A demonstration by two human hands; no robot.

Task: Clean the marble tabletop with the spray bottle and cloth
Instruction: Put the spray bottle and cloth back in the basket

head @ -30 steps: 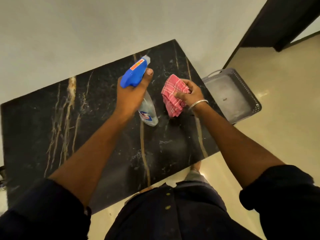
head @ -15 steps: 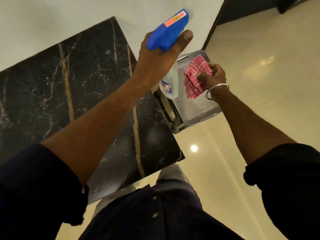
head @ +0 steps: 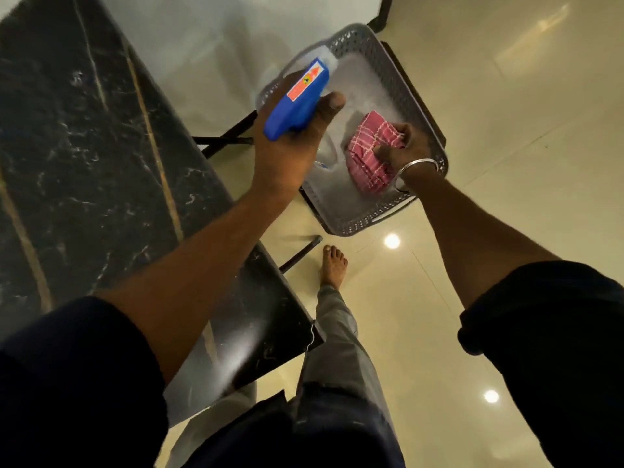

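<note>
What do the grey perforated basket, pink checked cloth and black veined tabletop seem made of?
Grey perforated basket: probably moulded plastic, matte, with lattice holes. Pink checked cloth: woven fabric, perhaps cotton; soft folds. Black veined tabletop: polished marble or lookalike; gold and white veins, glossy glare.

A grey perforated basket [head: 354, 40] sits far and to the right, with a black frame [head: 413, 92] showing under its edge. Around it lies a glossy cream floor [head: 506, 130] with two round light reflections [head: 392, 241]. A bare foot [head: 333, 266] stands just on the near side of the basket, below a grey trouser leg [head: 341, 349].
</note>
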